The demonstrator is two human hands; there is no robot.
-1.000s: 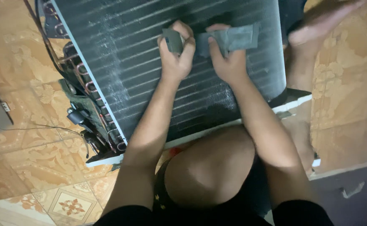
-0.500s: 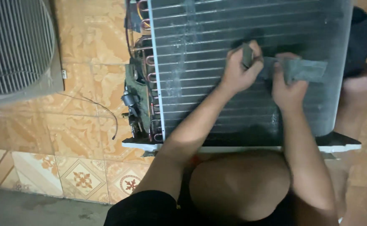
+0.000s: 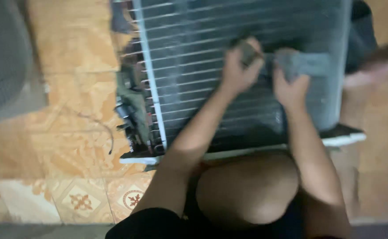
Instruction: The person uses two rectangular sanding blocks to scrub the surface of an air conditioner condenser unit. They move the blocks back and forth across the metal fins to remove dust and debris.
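I see my left hand and right hand each gripping the grey strip, its length running three-to-nine o'clock across the coil.

A grey, stiff strip lies flat across the finned coil panel.

The large finned metal coil panel looks dull grey and finely ribbed, crossed by brighter, smooth metal tubes. The grey strip of cloth held against it looks soft and matt. At its left edge, bent metal tube ends look dark and grimy. The orange patterned tiled floor has a slight gloss.
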